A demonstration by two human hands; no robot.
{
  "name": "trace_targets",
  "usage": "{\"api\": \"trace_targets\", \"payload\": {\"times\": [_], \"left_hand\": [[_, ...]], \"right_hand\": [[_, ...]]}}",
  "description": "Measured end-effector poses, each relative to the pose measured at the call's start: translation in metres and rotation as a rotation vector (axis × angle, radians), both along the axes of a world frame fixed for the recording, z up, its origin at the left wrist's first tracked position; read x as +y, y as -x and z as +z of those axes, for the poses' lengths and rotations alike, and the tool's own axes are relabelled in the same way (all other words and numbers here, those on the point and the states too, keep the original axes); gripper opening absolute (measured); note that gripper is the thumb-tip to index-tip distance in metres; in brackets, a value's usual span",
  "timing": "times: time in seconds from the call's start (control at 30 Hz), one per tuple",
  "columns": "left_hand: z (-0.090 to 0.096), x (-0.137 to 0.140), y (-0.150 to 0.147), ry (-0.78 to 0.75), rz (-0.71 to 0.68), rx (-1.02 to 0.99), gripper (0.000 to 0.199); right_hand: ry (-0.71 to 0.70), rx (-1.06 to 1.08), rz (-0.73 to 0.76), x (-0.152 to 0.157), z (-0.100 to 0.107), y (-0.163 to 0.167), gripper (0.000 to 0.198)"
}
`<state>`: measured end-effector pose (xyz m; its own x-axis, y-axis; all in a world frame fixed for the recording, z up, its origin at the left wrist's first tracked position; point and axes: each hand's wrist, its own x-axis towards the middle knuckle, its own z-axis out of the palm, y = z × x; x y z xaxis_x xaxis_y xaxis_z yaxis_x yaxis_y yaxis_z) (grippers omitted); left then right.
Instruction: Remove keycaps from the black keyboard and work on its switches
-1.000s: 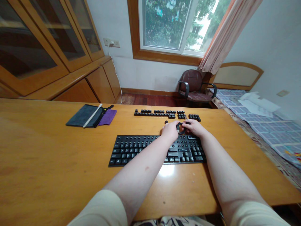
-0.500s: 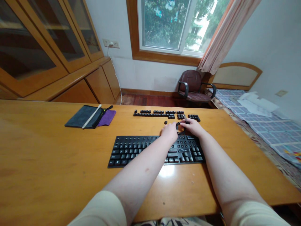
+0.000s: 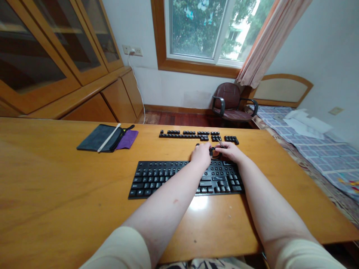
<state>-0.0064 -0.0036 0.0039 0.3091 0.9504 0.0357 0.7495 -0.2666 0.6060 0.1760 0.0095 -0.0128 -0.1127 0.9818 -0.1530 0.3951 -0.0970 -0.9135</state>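
Tabletop (image 3: 70, 194) carries all. Blk keyboard (image 3: 157, 180) flat on it, prob. stiff, fairly light; best held by short ends. Loose keycaps (image 3: 185, 136) in rows beyond: likely hard, light, slick; pinch by sides. L hand (image 3: 201, 154) & R hand (image 3: 230, 152) slightly apart, both clamped on blk cord loop (image 3: 211, 151) near keyboard's far edge; prob. light, bendy, pinch thicker part. Silvery bit (image 3: 220, 141) by R hand, too small to ID.

Brn armchair (image 3: 227, 95) nr bed (image 3: 314, 149)
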Motion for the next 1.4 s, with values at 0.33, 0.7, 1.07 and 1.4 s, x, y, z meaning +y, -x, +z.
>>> {"api": "trace_targets", "payload": {"times": [0.33,0.7,1.07,1.4], "left_hand": [[0.002,0.001,0.001,0.036,-0.061,-0.026,0.034],[0.008,0.002,0.002,0.041,-0.058,-0.085,0.029],[-0.007,0.005,-0.003,0.031,0.028,-0.09,0.018],[-0.002,0.005,-0.005,0.044,-0.044,-0.156,0.008]], "right_hand": [[-0.155,-0.006,-0.003,0.004,0.002,0.003,0.034],[-0.054,0.199,0.022,0.003,0.001,0.003,0.033],[-0.059,0.102,0.037,0.007,-0.009,-0.002,0.029],[-0.144,0.056,-0.075,0.008,-0.002,0.002,0.03]]}}
